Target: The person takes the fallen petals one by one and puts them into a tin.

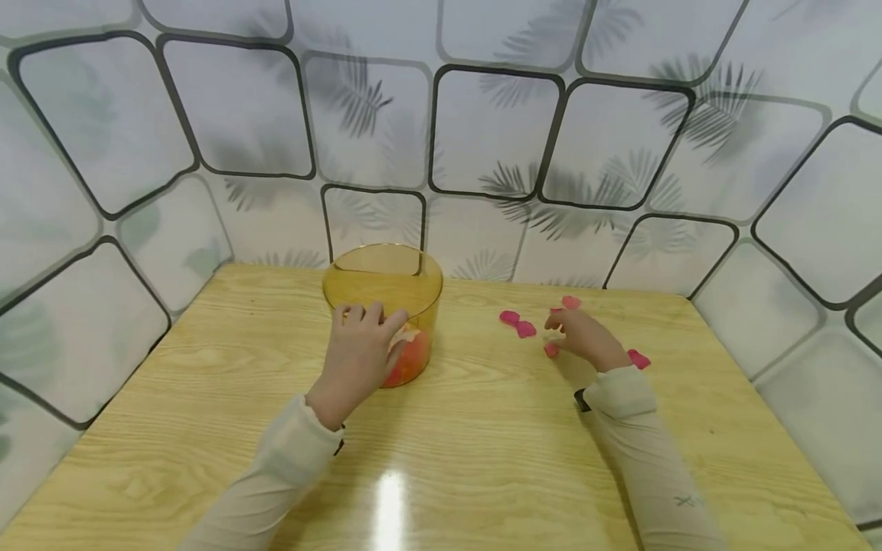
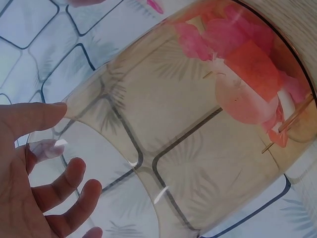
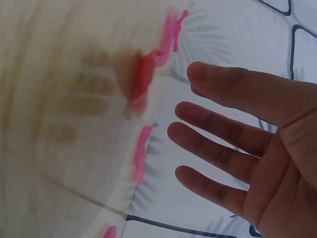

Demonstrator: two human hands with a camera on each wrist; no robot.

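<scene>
A clear amber tub [image 1: 420,325] stands on the table, with pink petals [image 2: 237,37] and reddish and pale pieces inside near its bottom. My left hand [image 1: 358,356] is at its near rim; in the left wrist view the thumb is against the rim and one finger shows through the plastic, while the other fingers curl loosely. My right hand [image 1: 586,337] is over the table among loose petals, a red petal [image 3: 143,77] just off its fingertips. In the right wrist view its thumb and fingers are spread apart with nothing between them.
Two pink petals [image 1: 517,323] lie left of my right hand. A paler pink petal [image 1: 570,302] is beyond it, and another petal [image 1: 638,359] lies by the right cuff. Patterned wall covering [image 1: 496,138] rises behind the wooden table [image 1: 475,428] and along its sides.
</scene>
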